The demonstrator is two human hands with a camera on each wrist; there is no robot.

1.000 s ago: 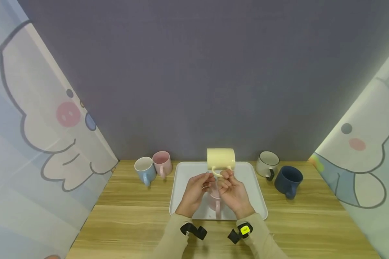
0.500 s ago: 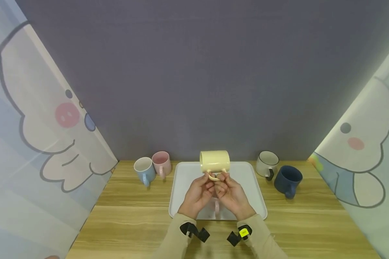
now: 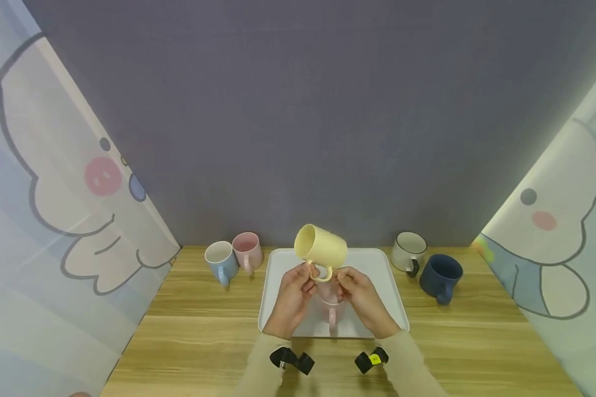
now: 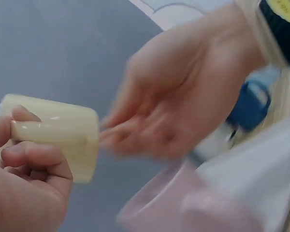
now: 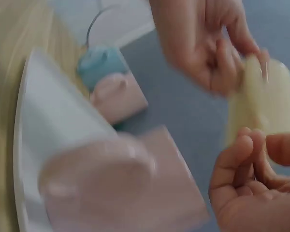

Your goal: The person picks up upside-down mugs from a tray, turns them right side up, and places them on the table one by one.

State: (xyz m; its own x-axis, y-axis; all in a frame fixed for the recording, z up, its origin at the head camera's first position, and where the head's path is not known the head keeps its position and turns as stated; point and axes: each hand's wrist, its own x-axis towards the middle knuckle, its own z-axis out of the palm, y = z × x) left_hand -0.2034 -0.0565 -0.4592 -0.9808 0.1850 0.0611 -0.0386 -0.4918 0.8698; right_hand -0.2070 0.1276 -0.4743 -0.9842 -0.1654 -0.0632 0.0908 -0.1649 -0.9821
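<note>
A pale yellow mug point(image 3: 326, 248) is held up over the white tray point(image 3: 273, 286), tipped on its side with its mouth to the left. My left hand point(image 3: 293, 295) pinches its handle point(image 4: 29, 130) between thumb and fingers. My right hand point(image 3: 365, 298) is beside the handle's right end, fingers loosely bent; in the left wrist view its blurred fingertips come right up to the mug's base. Below the hands a pink mug point(image 3: 332, 311) stands on the tray, handle toward me, partly covered by the hands. The right wrist view shows this pink mug point(image 5: 150, 193) blurred and close.
At left on the wooden table point(image 3: 198, 342) stand a light blue mug point(image 3: 222, 261) and another pink mug point(image 3: 248, 251). At right are a white mug with a black rim point(image 3: 409, 251) and a dark blue mug point(image 3: 441, 275). A grey wall point(image 3: 298, 121) rises behind.
The yellow mug has shifted left, and its mouth has turned up and toward me. Both hands were at the handle half a second ago; my right hand has since drawn away to the right.
</note>
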